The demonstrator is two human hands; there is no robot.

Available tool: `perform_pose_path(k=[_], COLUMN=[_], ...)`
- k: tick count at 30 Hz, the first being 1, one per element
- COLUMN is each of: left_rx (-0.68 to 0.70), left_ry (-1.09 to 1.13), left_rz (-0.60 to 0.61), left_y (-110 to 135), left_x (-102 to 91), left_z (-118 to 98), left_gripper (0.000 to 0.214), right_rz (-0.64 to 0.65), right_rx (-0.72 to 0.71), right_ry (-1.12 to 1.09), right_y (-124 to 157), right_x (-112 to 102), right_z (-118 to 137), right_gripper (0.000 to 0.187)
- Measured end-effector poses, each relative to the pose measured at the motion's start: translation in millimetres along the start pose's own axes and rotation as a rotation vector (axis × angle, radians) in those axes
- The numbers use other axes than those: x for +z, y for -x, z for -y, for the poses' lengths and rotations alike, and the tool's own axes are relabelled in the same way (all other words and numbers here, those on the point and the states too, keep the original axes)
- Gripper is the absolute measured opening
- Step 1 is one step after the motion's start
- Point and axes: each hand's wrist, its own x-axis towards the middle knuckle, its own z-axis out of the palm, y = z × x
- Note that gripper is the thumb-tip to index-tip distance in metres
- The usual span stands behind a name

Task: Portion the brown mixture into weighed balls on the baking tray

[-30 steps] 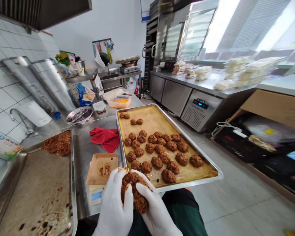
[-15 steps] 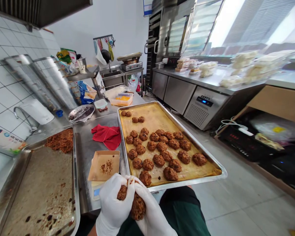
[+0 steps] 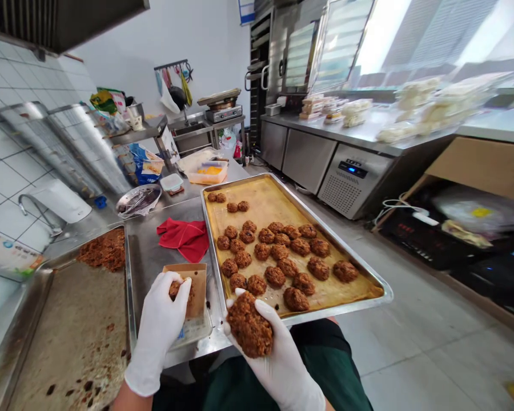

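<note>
White gloves cover both hands. My left hand [image 3: 165, 305] is closed on a small lump of dough [image 3: 176, 289], over the brown paper tray [image 3: 199, 297] that sits on a kitchen scale [image 3: 192, 334]. In my right hand [image 3: 278, 348] rests a large lump of brown dough [image 3: 249, 326], fingers curled beneath it and thumb along its side. Just beyond stands a baking tray [image 3: 300, 197] lined with yellowish paper, bearing several dark brown dough balls [image 3: 274, 277]. My right hand overlaps its near left corner.
On the left lies a metal tray [image 3: 68, 319] with a heap of brown dough mixture [image 3: 103, 251] at its far end. A red cloth [image 3: 184, 237] lies between the trays. Behind are a bowl [image 3: 137, 200] and a plastic container [image 3: 205, 171]. A steel counter [image 3: 300, 157] runs along the right.
My hands have parted from together around the dough. The left has moved left over the paper tray with a small piece; the right holds the large lump. The view has shifted slightly.
</note>
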Motion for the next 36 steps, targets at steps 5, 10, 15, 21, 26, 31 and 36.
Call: perform_pose_path(k=[5,10,15,21,26,31,36], left_rx=[0.145,-0.039,0.173,0.368,0.332,0.16,0.058], left_ry=[-0.183,-0.083,0.069,0.159,0.232,0.143,-0.016], left_rz=[0.163,-0.07,0.021,0.141,0.204,-0.002,-0.141], left_y=[-14.6,-2.4,40.9,63.0,55.2,31.2,4.9], left_x=[-15.5,-52.4,-23.1,31.3,6.0,-27.3,-48.7], left_z=[35.5,31.8,-28.4,-73.3,-68.1,-21.4,30.9], left_gripper=[0.022,0.019,0.017,0.059,0.057,0.02,0.017], right_rz=[-0.091,-0.081,-0.025,0.04,0.021,0.002,0.022], right_rx=[0.012,0.011,0.035,-0.018,-0.039,0.004,0.002], right_ry=[-0.032,-0.032,0.057,0.345,0.343,0.272,0.241], right_y=[-2.6,-4.9,-11.7,-21.0,-32.8,-46.1,-50.6], right_x=[-4.3,-9.0,-9.1,-6.8,-5.5,-4.3,-8.6], right_z=[8.4,9.0,5.6,11.8,25.4,36.5,37.6], right_gripper=[0.028,0.031,0.036,0.039,0.035,0.034,0.033])
